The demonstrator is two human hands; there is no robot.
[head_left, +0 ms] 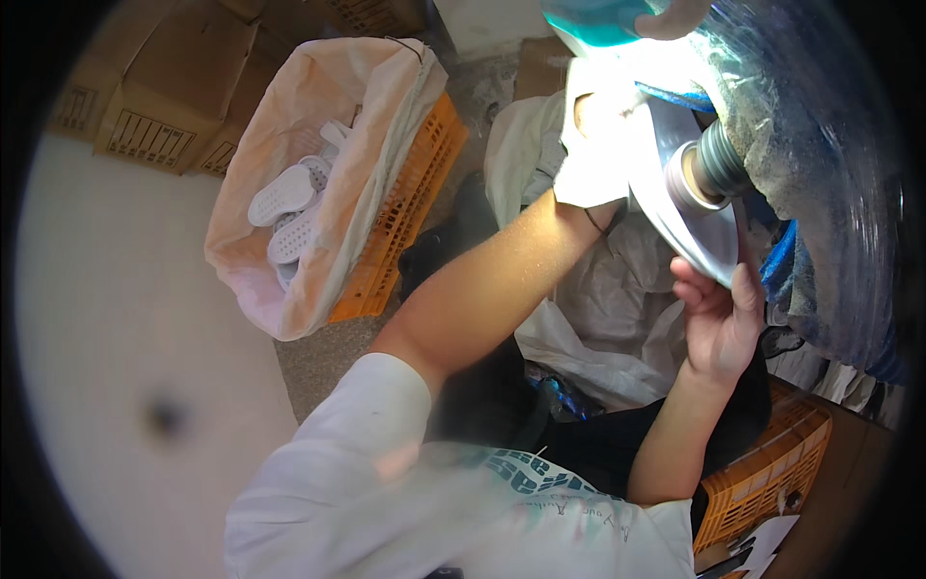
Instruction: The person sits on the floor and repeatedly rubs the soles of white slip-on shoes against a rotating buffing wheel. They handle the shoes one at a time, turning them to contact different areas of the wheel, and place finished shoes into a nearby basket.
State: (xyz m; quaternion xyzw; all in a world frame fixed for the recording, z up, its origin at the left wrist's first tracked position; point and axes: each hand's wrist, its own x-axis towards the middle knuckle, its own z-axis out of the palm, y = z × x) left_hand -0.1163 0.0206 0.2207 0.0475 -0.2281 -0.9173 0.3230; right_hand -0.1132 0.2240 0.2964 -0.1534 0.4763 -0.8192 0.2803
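A long white shoe [709, 246], its smooth curved side showing, is against the end of a round grey spindle [714, 169]. With fingers curled round its lower end, my right hand [721, 318] grips it. My left hand [598, 145], in a white glove or wrap, is closed at the shoe's upper end. Strong glare washes out most of its fingers. Whitish plastic sheeting [617, 318] lies beneath both hands.
An orange crate [410, 212] lined with pale plastic holds several white perforated clogs [283, 196]. Cardboard boxes [159, 87] stand behind it. Another person's hand [675, 17] is beside a teal object [598, 21]. Blue-grey cloth [810, 145] hangs around the spindle. Another orange crate [772, 463] stands lower right.
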